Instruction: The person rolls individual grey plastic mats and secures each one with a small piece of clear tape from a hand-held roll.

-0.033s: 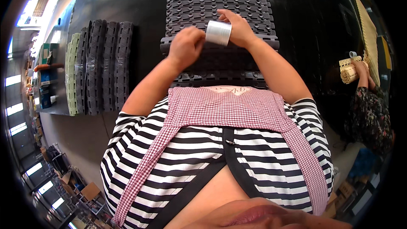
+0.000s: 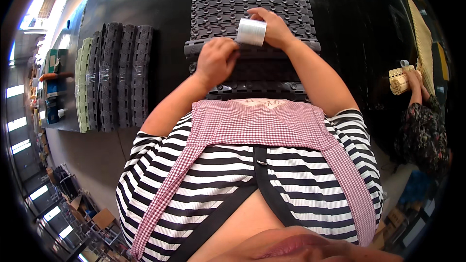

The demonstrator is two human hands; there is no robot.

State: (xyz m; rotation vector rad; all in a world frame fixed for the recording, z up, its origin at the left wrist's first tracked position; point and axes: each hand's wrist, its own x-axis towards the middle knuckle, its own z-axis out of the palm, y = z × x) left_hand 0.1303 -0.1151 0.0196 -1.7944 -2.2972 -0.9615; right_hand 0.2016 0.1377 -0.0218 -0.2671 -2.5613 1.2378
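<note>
A small roll of clear, shiny film (image 2: 252, 32) is held over the dark grey studded matting by my right hand (image 2: 274, 29), which is closed round its right side. Close to the roll's left side is my left hand (image 2: 216, 61), its fingers curled together. Whatever those fingers pinch, perhaps the film's loose end, is too fine to make out. Under both hands lies the dark grey plastic matting (image 2: 252, 0), made of linked studded strips. A rolled edge (image 2: 310, 47) crosses it just beneath my hands, and more dark strips (image 2: 286, 88) lie nearer my apron.
Left on the black table (image 2: 170, 5) stand several dark mat rolls (image 2: 125, 77) bound with clear film, beside pale green ones (image 2: 83, 85). At the far right, a co-worker's hands (image 2: 414, 80) hold a cream mat roll (image 2: 399, 81) next to cream matting (image 2: 420, 34).
My right hand and the film roll have shifted slightly up and to the right. My left hand has moved a little lower and right, away from the roll.
</note>
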